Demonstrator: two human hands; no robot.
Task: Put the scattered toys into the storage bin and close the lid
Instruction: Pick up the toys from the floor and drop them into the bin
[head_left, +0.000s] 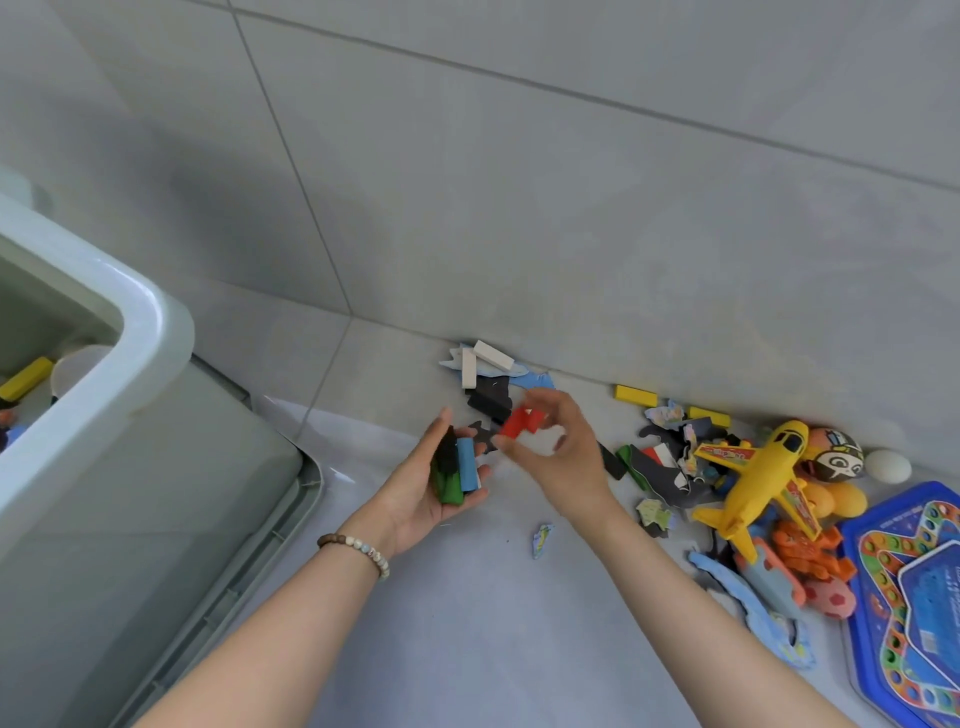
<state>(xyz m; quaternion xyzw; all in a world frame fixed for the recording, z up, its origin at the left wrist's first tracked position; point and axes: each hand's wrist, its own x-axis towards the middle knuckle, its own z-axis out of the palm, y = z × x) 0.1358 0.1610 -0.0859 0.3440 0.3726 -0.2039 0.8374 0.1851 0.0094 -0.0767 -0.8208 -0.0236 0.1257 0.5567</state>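
My left hand (434, 480) lies palm up and cradles a green block (445, 480) and a blue block (467, 464), fingers curled round them. My right hand (553, 449) hovers just right of it and pinches a red block (516, 423) between thumb and fingers. The pale grey storage bin (150, 332) stands open at the left, with a yellow block (26, 378) inside. Its lid (291, 514) lies on the floor under and beside it. More toys lie scattered along the wall at the right.
White blocks (480, 361) and black pieces (488, 397) lie behind my hands. Yellow blocks (635, 393), a yellow toy plane (753, 475), balls (887, 466), foam puzzle pieces (763, 577) and a blue game board (914, 587) crowd the right. A small puzzle piece (542, 540) lies between my forearms.
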